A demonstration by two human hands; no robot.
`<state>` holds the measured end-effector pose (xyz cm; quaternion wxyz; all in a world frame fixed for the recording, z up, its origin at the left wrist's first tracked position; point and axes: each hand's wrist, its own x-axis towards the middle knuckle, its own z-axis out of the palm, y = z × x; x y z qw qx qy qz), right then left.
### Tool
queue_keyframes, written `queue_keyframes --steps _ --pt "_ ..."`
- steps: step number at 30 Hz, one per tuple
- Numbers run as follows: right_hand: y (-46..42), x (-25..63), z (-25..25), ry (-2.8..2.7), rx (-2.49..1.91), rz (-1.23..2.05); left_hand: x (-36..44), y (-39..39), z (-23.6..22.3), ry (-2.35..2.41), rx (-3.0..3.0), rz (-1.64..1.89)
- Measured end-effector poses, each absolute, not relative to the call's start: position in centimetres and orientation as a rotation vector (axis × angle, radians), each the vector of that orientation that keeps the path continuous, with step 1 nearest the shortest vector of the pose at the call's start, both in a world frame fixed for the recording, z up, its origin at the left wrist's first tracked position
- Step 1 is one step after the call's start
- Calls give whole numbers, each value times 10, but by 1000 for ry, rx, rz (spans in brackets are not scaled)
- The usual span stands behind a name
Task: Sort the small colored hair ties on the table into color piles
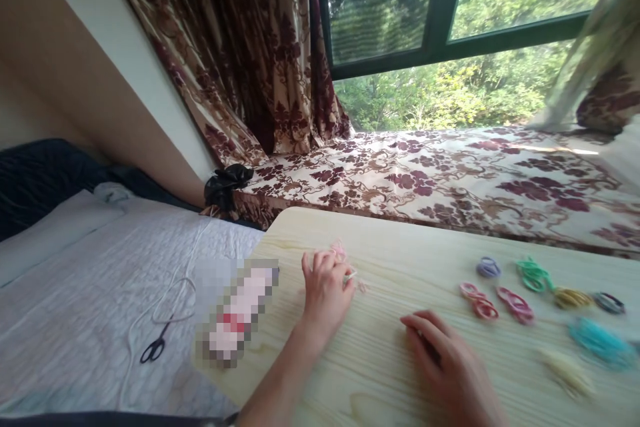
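Observation:
My left hand [326, 280] lies palm down over the far left part of the wooden-topped table, its fingers bent. A thin pale stick [349, 276] pokes out between its thumb and fingers; its kind is not clear. Pink yarn [339, 250] shows just past the fingertips, and a few loose pale pink strands [362, 285] lie beside the thumb. My right hand [447, 360] rests nearer the front, slightly blurred, with thumb and fingers curled together. What its fingertips hold, if anything, is too small to see.
On the right of the table [380, 360] lie small yarn bundles: purple [489, 267], green [534, 274], pink [516, 305], mustard [573, 298], blue [603, 343], cream [567, 372]. A blurred-out object [243, 313] sits at the left edge. Scissors [153, 349] and a white cable [131, 340] lie on the bed.

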<state>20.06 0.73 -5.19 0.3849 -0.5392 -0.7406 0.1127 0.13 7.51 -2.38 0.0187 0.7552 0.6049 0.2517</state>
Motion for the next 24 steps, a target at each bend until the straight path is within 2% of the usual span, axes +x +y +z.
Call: queue_keyframes --steps 24 --pt "6 199 -51 -1897 -1420 322 -12 67 -20 1845 2342 819"
